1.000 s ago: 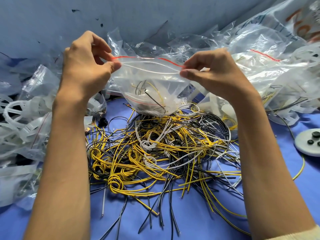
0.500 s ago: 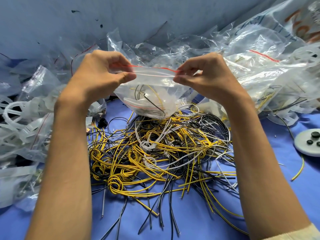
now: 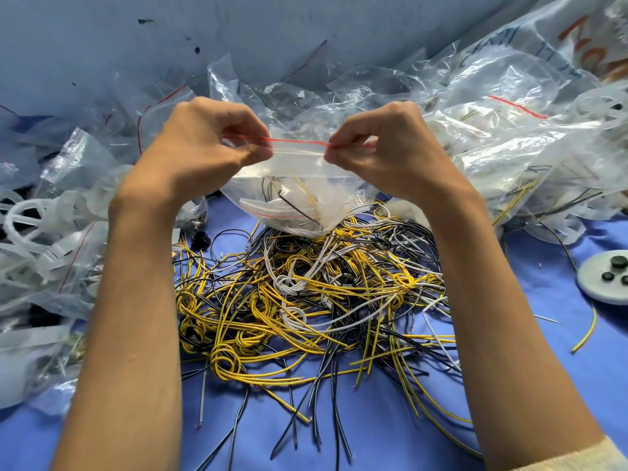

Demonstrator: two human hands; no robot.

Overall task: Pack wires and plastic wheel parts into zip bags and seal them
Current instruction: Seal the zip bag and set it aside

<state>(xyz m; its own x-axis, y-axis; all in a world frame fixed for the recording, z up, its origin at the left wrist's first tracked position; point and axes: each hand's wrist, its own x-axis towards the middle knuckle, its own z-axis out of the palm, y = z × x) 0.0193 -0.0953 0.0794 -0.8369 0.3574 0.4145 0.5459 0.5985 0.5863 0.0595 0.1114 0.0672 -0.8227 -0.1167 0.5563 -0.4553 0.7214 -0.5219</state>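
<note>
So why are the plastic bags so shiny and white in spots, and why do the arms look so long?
Head view: bright light bounces off the crinkly clear bags, making white glare patches; the wide-angle lens stretches the forearms near the bottom edge; the wire pile and the held zip bag look sharp.

So the table (image 3: pixel 543 351) has this bright blue top, and right behind it there's a dull blue-grey wall (image 3: pixel 102 45) with a few dark chips and scuff marks on it. Over at the right edge a pale grey round disc (image 3: pixel 594 287) lies flat on the blue, with three little black knobs (image 3: pixel 618 262) sitting on top of it. Far top right there's a big clear sack (image 3: pixel 560 28) with orange lettering, can't read the print.
</note>
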